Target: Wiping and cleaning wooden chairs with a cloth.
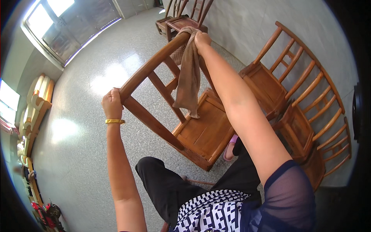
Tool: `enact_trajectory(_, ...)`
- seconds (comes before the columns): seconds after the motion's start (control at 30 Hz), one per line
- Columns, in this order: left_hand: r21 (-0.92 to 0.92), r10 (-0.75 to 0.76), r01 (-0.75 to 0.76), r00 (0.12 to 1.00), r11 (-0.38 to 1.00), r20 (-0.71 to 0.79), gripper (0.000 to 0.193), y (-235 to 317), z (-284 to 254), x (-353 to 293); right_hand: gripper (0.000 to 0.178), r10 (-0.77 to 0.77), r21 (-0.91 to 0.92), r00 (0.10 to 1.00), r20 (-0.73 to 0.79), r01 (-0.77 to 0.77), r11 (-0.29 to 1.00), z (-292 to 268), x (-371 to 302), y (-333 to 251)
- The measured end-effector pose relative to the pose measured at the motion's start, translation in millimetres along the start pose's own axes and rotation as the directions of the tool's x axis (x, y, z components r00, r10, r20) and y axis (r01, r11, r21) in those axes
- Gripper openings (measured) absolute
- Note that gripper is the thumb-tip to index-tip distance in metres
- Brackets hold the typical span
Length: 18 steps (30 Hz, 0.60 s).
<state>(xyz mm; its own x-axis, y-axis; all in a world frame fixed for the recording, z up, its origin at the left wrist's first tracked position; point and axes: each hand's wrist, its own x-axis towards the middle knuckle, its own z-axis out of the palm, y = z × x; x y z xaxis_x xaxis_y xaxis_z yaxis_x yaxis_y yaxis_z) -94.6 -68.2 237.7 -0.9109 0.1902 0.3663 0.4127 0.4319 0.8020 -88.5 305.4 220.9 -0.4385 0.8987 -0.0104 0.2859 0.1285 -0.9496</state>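
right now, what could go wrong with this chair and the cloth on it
The brown cloth hangs loose beside the back of the wooden chair and might snag. A pink slipper shows close to the seat, so a shift could bump it. Swinging right might knock the other chairs.

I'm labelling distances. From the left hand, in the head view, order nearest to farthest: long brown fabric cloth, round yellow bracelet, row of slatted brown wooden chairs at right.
1. Round yellow bracelet, on the wrist below the left hand.
2. Long brown fabric cloth, rightward, over the brown wooden rail.
3. Row of slatted brown wooden chairs, far right.
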Motion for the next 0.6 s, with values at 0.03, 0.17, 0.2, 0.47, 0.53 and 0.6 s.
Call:
enact_trajectory(0.03,-0.004,0.005,-0.005,1.000,1.000,0.009,0.039,1.8,3.2,0.0,0.038,-0.085,-0.117,0.996,-0.003,0.084,0.990,-0.7,11.2,8.4)
enact_trajectory(0.17,0.005,-0.020,0.020,1.000,1.000,0.019,0.039,-5.4,-2.4,1.4,0.036,0.163,0.213,0.984,0.078,-0.176,0.961,6.9,13.5,13.0)
enact_trajectory(0.2,-0.017,-0.013,0.013,0.999,1.000,0.039,0.039,-2.7,6.1,3.4,0.038,0.264,0.472,0.959,0.104,-0.281,0.835,0.3,30.4,19.9)
enact_trajectory(0.47,0.014,-0.039,0.039,0.999,0.999,-0.007,0.039,-10.0,-15.5,-0.3,0.035,0.015,-0.074,0.995,-0.095,-0.022,0.997,10.8,-23.2,1.7)
enact_trajectory(0.53,0.031,-0.040,0.040,0.999,0.999,0.004,0.039,-9.6,-13.3,-0.1,0.034,0.276,0.135,0.959,0.068,-0.283,0.950,19.8,1.4,19.8)
enact_trajectory(0.6,0.014,-0.013,0.013,1.000,1.000,0.019,0.040,0.6,3.5,0.2,0.034,0.300,0.241,0.952,0.066,-0.307,0.921,7.5,59.3,71.8)
